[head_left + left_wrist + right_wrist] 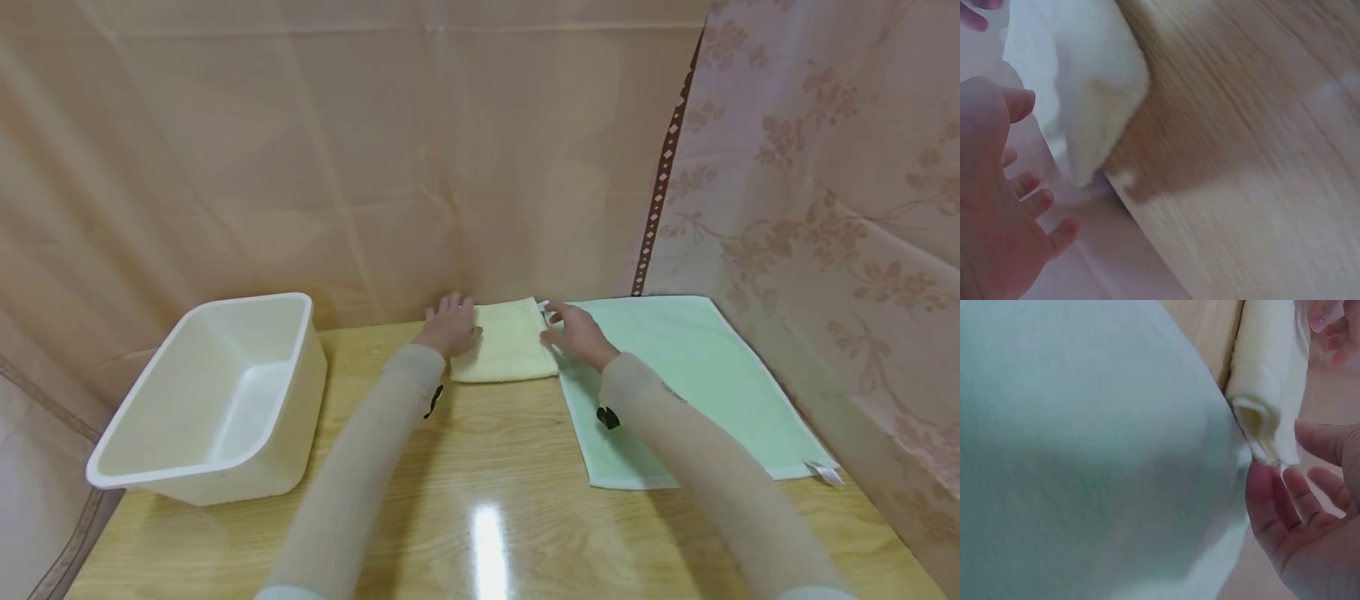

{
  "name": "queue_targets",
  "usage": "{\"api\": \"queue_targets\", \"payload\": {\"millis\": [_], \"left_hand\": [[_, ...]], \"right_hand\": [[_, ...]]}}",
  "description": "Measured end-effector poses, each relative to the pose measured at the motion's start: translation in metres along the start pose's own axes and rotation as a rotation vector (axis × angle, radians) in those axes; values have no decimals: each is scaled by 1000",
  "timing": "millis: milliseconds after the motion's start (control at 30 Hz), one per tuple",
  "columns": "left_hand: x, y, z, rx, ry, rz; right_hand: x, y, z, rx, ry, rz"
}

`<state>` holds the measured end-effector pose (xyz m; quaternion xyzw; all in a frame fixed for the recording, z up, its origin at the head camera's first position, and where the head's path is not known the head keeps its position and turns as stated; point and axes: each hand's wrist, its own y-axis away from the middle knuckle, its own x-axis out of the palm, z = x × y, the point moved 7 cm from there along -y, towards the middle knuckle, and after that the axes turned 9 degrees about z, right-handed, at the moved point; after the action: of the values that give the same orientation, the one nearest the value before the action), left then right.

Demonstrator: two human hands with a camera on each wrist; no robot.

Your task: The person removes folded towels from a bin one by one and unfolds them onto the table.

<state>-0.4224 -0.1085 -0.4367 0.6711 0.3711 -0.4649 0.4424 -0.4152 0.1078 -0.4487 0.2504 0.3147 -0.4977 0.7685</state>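
A folded pale yellow towel (pixel 506 340) lies at the back of the wooden table, with a hand at either side. My left hand (pixel 450 327) is at its left edge; in the left wrist view the fingers (pixel 1038 201) are spread and hold nothing. Beside the towel's right edge is my right hand (pixel 576 333), above the corner of a light green towel (pixel 675 375) spread flat. In the right wrist view, its fingertips (pixel 1263 478) are right at the yellow towel's folded end, with the thumb apart from them. A small white tag sticks out near that hand.
An off-white plastic basin (pixel 303 400) stands at the table's left. Beige curtains (pixel 480 150) hang along the back, and a floral curtain (pixel 840 225) closes the right side. Another white tag (pixel 825 473) lies at the green towel's near right corner.
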Motion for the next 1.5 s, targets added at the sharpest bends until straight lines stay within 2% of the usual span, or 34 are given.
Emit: {"api": "queue_targets", "payload": {"millis": [133, 267, 400, 567, 733, 1033, 1300, 1500], "left_hand": [[11, 3, 18, -51, 90, 47], [21, 12, 31, -108, 180, 100], [28, 15, 38, -125, 214, 107], [40, 9, 44, -141, 181, 112], [45, 7, 46, -148, 143, 129], [52, 2, 38, -159, 92, 170], [48, 11, 29, -153, 77, 167], [54, 2, 34, -158, 77, 166]], "right_hand": [[-1, 4, 13, -147, 244, 30], [4, 11, 15, -206, 403, 100], [13, 13, 8, -163, 423, 206], [26, 13, -2, -86, 400, 360], [31, 13, -2, -33, 435, 438], [36, 13, -4, 51, 443, 490], [37, 15, -5, 53, 440, 497], [37, 16, -3, 44, 435, 497]]}}
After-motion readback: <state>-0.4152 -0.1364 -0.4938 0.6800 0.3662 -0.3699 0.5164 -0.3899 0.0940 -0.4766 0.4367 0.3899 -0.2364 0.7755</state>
